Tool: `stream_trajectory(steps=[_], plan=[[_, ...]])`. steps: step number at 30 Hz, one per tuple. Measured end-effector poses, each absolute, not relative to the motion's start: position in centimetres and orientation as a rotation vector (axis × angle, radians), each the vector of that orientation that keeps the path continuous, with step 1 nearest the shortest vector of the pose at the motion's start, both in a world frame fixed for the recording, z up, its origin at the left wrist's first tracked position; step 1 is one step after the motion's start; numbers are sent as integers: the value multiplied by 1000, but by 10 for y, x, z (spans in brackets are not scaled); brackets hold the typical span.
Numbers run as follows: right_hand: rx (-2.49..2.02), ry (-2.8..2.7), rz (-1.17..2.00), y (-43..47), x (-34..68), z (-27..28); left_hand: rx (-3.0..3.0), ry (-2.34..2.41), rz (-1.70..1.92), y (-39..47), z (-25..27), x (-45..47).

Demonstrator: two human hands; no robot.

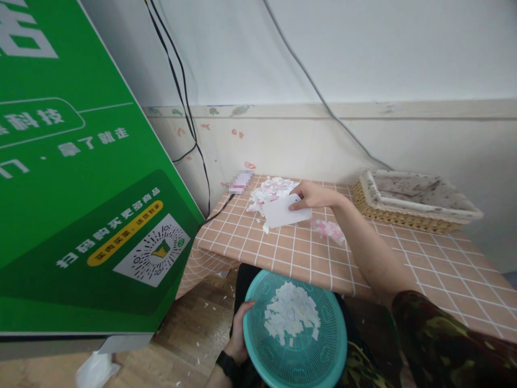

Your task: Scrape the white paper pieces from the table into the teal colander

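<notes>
My right hand (306, 195) pinches a white card (286, 213) between thumb and fingers, over the checked tablecloth. Just behind the card lies a heap of white and pink paper scraps (271, 191), partly covered by it. A smaller patch of pink scraps (329, 230) is under my right forearm. My left hand (241, 328) grips the rim of a teal plastic basket (335, 323), which rests on my lap below the table edge. Inside the basket sits a pile of white paper scraps (291, 312).
A wicker basket with a cloth lining (420, 202) stands at the table's back right. The table (388, 250) meets a wall with hanging cables. A large green sign (100, 178) leans at the left. Stray scraps and a white bag (97, 371) lie on the floor.
</notes>
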State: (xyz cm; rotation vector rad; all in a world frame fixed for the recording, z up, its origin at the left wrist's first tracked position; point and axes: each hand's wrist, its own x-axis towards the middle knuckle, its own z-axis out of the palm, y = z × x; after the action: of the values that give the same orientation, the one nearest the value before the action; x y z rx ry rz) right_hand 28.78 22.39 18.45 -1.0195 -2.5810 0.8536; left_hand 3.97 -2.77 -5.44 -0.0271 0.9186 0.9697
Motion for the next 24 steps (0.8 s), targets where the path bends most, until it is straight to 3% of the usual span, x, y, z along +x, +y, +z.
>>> stream_trajectory(steps=[9,24], plan=[[-1117,-2519,672,225,289,185,-41,919,947,-27,-54,40],[-995,-2552,804,219,264,174,-50,902,950,-27,-52,40]])
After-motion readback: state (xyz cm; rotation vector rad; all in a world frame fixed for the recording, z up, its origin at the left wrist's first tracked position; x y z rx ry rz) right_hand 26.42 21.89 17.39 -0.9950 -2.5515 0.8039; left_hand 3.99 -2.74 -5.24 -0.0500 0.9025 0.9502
